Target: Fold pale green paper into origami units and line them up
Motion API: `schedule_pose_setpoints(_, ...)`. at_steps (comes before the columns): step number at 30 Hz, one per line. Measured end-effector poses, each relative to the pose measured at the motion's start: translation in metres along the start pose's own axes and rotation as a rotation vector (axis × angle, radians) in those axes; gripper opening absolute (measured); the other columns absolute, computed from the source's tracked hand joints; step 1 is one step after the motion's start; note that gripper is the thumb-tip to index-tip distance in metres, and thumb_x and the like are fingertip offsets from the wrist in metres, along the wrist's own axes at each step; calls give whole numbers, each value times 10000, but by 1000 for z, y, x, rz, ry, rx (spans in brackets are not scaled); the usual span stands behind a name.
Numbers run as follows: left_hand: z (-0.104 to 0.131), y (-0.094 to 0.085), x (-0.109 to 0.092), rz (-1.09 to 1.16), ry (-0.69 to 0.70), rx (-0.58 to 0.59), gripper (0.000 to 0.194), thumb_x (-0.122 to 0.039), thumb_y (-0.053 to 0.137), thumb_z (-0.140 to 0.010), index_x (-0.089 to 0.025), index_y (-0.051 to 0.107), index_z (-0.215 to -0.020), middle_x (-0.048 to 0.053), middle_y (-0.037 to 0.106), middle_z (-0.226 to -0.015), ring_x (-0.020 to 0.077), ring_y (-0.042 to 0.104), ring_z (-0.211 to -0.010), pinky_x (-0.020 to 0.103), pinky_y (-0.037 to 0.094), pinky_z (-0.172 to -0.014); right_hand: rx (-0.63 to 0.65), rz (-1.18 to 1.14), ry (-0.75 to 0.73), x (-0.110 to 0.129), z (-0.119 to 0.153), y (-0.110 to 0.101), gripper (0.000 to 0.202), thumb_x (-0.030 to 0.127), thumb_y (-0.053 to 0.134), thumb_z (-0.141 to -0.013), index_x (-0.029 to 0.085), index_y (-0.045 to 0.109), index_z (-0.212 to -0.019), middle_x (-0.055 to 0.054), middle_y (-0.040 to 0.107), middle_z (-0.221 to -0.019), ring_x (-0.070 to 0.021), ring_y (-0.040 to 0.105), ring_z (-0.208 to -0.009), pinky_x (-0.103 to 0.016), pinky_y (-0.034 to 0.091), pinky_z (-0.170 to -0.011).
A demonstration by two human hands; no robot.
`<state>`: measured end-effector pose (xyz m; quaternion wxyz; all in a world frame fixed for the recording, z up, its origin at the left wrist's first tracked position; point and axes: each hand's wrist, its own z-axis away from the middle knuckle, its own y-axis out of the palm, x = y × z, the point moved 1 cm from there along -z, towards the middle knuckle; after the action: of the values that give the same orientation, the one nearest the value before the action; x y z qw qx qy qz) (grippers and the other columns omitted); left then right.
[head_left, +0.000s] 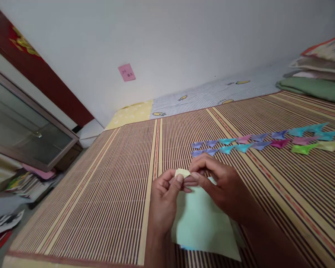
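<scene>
A small folded piece of pale yellow paper (182,172) is held up between my two hands. My left hand (167,193) pinches it, with the thumb pressed on its near face. At its right corner, the thumb and forefinger of my right hand (212,178) are closed on the paper's edge. Below the hands lies a stack of pale green paper sheets (205,223), with a bit of blue showing under its near edge. Beyond my right hand, several folded paper shapes (244,147) in purple, blue, pink, green and yellow stand in two rows.
A striped bamboo mat (114,190) covers the bed. Folded bedding (315,87) is piled at the far right. Along the wall runs a patterned cloth (201,96), and a pink note (126,72) is stuck above it. A glass-fronted cabinet (25,119) stands left.
</scene>
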<state>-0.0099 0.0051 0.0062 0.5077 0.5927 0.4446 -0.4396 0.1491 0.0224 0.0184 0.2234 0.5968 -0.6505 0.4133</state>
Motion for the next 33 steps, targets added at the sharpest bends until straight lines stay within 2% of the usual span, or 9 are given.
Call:
schedule_pose_setpoints(5, -1, 1, -2, -29, 12, -10, 167, -279, 648, -962, -164, 747, -894, 33, 758, -804, 127, 674, -700, 227, 536, -688, 2, 70, -40, -2, 1, 1, 99, 95, 619, -923, 189, 625, -891, -4, 600, -884, -150, 588, -818, -287, 458, -726)
schedule_pose_setpoints(14, 1, 2, -9, -184, 87, -8, 203, -296, 621, -981, -176, 748, -878, 14, 719, -785, 124, 618, -705, 230, 501, -693, 86, 192, -26, 0, 4, 6, 159, 151, 487, -998, 200, 535, -855, -27, 543, -891, -182, 548, -805, -336, 434, -727)
schedule_pose_setpoints(21, 3, 5, -7, -342, 123, -30, 204, -300, 584, -1006, -203, 748, -933, 8, 719, -824, 134, 613, -735, 249, 487, -706, 32, 208, -24, 0, 4, 11, 147, 109, 455, -951, 214, 475, -849, -41, 517, -912, -206, 532, -865, -359, 433, -765)
schedule_pose_setpoints(28, 4, 7, -8, -407, 170, 8, 215, -308, 554, -1022, -213, 742, -980, 17, 733, -863, 151, 635, -755, 269, 494, -707, -38, 168, 102, -2, 4, 10, 127, 138, 544, -909, 212, 507, -812, 5, 564, -789, -163, 532, -718, -313, 414, -665)
schedule_pose_setpoints(33, 6, 8, -10, -439, 172, 0, 199, -311, 562, -1016, -210, 731, -985, 24, 737, -889, 153, 636, -760, 270, 502, -713, -13, 75, 255, -1, 0, 3, 44, 188, 645, -891, 203, 605, -880, 22, 623, -766, -154, 572, -697, -291, 437, -646)
